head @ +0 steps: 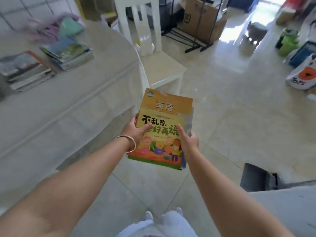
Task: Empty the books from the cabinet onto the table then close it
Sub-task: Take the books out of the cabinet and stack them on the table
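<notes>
You stand on a floor [222,134] of pale glossy tiles, with strong daylight glaring off it at the upper right. Ahead of you a white chair [153,53] stands just beside the rounded end of the cloth-covered furniture on your left. Behind the chair a black metal rack [193,31] stands next to a cardboard box [201,16]. A small stool [254,33] sits in the bright patch. The wall [25,7] at upper left is tiled white. Bags [301,74] lie along the right edge.
</notes>
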